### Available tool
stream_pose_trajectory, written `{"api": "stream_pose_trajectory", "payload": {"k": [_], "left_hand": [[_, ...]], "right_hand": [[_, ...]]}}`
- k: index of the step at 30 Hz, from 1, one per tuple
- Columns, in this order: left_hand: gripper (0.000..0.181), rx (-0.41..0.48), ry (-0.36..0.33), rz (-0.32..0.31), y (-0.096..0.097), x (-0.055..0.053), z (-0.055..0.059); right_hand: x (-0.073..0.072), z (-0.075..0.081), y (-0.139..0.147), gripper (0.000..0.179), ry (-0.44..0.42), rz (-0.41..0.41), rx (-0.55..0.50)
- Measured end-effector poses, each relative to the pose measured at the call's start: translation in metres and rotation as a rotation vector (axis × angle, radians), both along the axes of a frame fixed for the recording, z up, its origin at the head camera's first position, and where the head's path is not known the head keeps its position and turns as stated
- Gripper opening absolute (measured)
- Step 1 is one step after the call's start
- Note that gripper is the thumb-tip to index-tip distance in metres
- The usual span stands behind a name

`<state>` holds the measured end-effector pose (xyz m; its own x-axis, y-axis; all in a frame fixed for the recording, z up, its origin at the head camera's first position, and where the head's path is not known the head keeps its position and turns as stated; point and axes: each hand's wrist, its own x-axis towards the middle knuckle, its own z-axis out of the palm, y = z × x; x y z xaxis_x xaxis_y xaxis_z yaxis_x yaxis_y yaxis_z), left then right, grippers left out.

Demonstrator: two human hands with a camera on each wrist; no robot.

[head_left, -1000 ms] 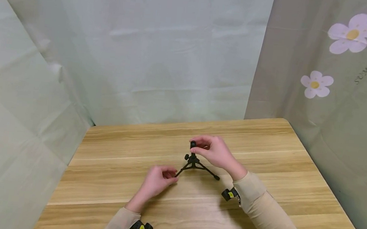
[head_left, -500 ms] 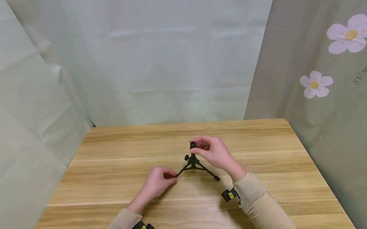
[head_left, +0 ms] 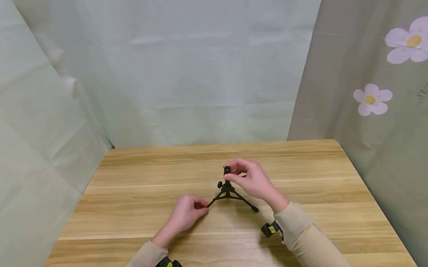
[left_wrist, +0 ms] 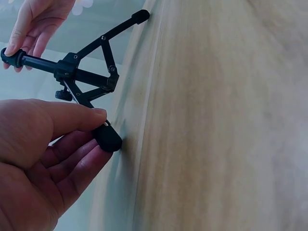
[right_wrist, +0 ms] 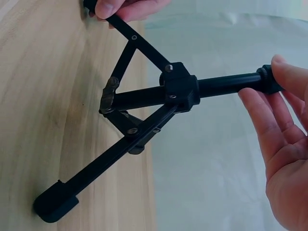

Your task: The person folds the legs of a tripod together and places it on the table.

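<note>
Your left hand is pinching a leg of the black mini tripod near its foot. Your right hand is gripping the top of its upright column.

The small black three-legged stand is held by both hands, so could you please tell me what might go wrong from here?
The stand could tip or skid on the wood-grain tabletop if the left hand, pinching one slim black leg near its end, tugs sideways. The right hand holds the black cap with its fingertips, so it might slip.
</note>
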<state>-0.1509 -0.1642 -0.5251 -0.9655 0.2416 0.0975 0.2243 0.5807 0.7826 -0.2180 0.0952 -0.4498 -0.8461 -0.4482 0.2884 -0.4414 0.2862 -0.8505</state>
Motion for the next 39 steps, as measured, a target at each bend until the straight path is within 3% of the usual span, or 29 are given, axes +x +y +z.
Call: {"api": "stream_pose_trajectory", "payload": {"k": [17, 25, 39], "left_hand": [[0.004, 0.011, 0.013, 0.008, 0.000, -0.002, -0.004], [0.005, 0.022, 0.002, 0.014, 0.001, -0.002, -0.003], [0.004, 0.045, -0.016, 0.017, 0.001, -0.003, -0.005]], "right_hand": [[-0.002, -0.005, 0.001, 0.019, -0.029, 0.016, -0.053], [-0.004, -0.002, 0.004, 0.021, -0.020, 0.018, -0.010], [-0.011, 0.004, 0.007, 0.016, -0.023, 0.106, -0.016]]}}
